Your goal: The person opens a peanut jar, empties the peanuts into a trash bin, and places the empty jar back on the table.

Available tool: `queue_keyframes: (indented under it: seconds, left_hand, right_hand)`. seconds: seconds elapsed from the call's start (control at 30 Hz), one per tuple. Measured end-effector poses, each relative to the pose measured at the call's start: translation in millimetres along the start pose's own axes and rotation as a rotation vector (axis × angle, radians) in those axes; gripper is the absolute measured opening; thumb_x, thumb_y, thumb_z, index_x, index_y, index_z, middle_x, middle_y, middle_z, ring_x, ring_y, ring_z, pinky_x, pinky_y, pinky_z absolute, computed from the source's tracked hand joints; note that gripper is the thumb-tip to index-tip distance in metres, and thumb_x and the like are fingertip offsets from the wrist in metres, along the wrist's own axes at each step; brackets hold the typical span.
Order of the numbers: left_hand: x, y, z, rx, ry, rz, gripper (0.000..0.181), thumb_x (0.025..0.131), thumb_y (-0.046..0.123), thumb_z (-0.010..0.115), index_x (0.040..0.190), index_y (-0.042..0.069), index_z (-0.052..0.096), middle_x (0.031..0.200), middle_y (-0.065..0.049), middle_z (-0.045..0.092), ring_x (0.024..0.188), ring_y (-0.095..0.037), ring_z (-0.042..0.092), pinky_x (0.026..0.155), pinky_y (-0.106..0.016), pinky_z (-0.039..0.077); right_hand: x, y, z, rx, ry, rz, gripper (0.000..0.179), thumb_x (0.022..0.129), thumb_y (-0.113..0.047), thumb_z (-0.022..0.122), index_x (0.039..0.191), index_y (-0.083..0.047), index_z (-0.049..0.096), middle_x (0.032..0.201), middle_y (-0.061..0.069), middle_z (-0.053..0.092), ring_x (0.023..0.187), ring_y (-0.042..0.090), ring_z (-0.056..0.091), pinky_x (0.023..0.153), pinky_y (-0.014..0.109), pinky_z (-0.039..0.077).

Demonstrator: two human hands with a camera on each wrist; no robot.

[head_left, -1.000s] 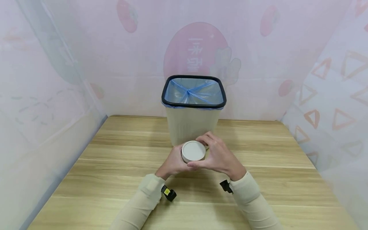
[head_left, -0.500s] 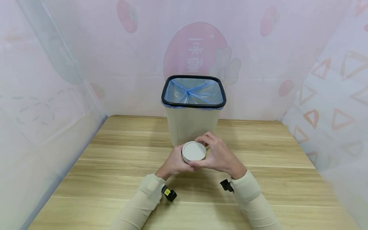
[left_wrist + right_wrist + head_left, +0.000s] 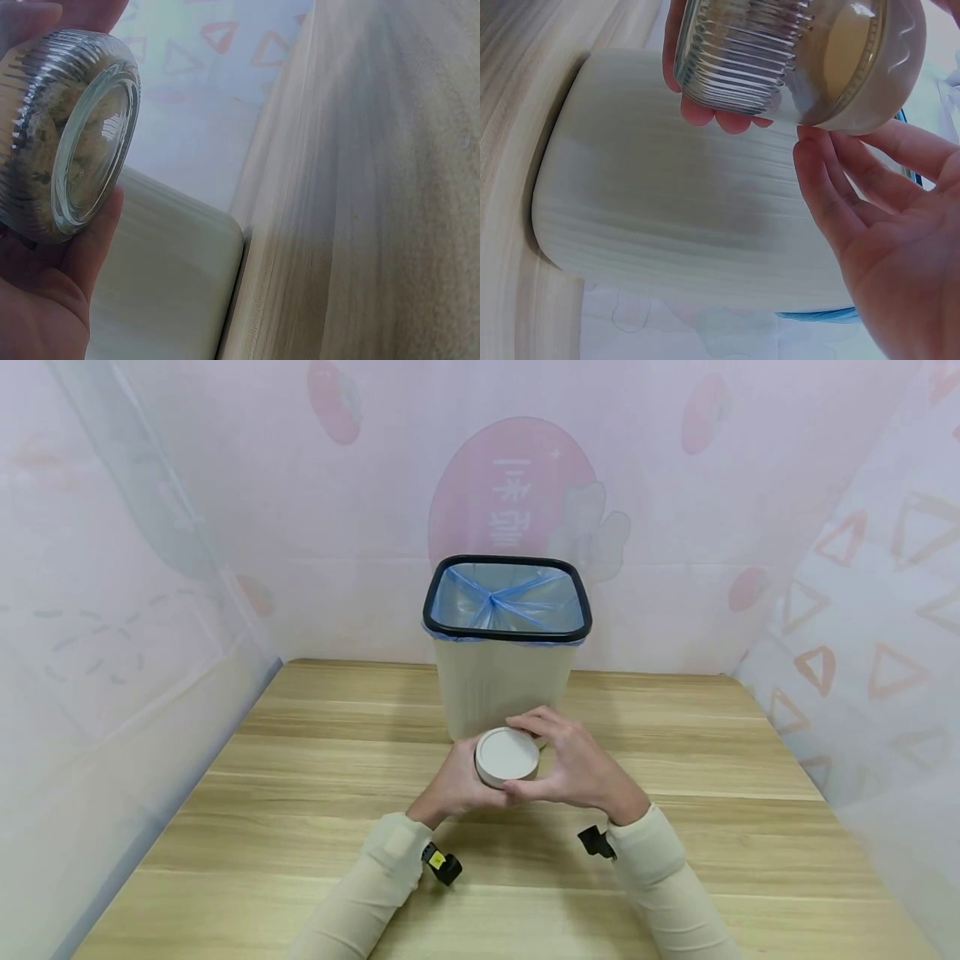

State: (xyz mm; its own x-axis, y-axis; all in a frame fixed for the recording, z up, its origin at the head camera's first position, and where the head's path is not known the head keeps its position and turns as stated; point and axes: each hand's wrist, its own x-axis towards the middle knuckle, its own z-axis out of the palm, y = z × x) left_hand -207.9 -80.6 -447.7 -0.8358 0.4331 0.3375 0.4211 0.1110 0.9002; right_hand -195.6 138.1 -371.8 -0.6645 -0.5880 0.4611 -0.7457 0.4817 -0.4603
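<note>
A ribbed glass jar [image 3: 739, 56] with a pale cream lid [image 3: 507, 753] is held above the table, in front of a bin. My left hand [image 3: 459, 781] grips the jar's body, its fingertips showing behind the glass in the right wrist view. The thumb and fingers of my right hand [image 3: 585, 770] curve around the lid's rim from the right. The left wrist view shows the jar's clear base [image 3: 97, 150] with brownish lumpy contents behind the glass. The head view shows the lid from above, and the hands hide most of the jar's body there.
Right behind the hands stands a cream waste bin [image 3: 502, 685] with a black rim and a blue bag [image 3: 517, 602] lining it. The wooden table [image 3: 315, 827] ends at a pale printed curtain [image 3: 360, 510], with further curtains at both sides.
My right hand has shifted slightly to the right, its thumb sliding along the lid's near edge. My left hand keeps its grip on the jar, almost still.
</note>
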Motion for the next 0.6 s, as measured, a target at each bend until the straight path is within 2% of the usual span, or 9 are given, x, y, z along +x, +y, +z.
queue_keyframes:
  seconds: [0.27, 0.47, 0.6]
  left_hand:
    - [0.2, 0.7, 0.7, 0.013, -0.005, 0.016, 0.072, 0.07, 0.018, 0.095, 0.135, 0.007, 0.065, 0.123, -0.01, 0.075, 0.109, -0.016, 0.07, 0.097, -0.031, 0.057]
    - [0.5, -0.9, 0.1, 0.001, -0.018, 0.014, 0.074, 0.071, 0.015, 0.093, 0.137, 0.005, 0.063, 0.125, -0.012, 0.074, 0.112, -0.017, 0.07, 0.1, -0.031, 0.057]
    - [0.1, -1.9, -0.4, -0.008, -0.016, -0.003, 0.075, 0.069, 0.012, 0.094, 0.137, 0.004, 0.063, 0.126, -0.013, 0.073, 0.113, -0.019, 0.068, 0.101, -0.031, 0.055]
  right_hand:
    - [-1.1, 1.4, -2.0, 0.025, -0.051, -0.043, 0.076, 0.079, -0.036, 0.087, 0.142, -0.001, 0.062, 0.135, 0.01, 0.071, 0.119, 0.023, 0.07, 0.098, 0.045, 0.06]
    - [-3.6, 1.5, -4.9, 0.049, -0.11, -0.005, 0.088, 0.08, -0.038, 0.088, 0.152, -0.002, 0.053, 0.151, 0.013, 0.061, 0.136, 0.028, 0.062, 0.109, 0.05, 0.055]
    - [-3.5, 0.9, -5.2, 0.03, -0.099, 0.04, 0.095, 0.077, -0.046, 0.091, 0.152, -0.002, 0.053, 0.152, 0.015, 0.06, 0.139, 0.03, 0.06, 0.112, 0.053, 0.052]
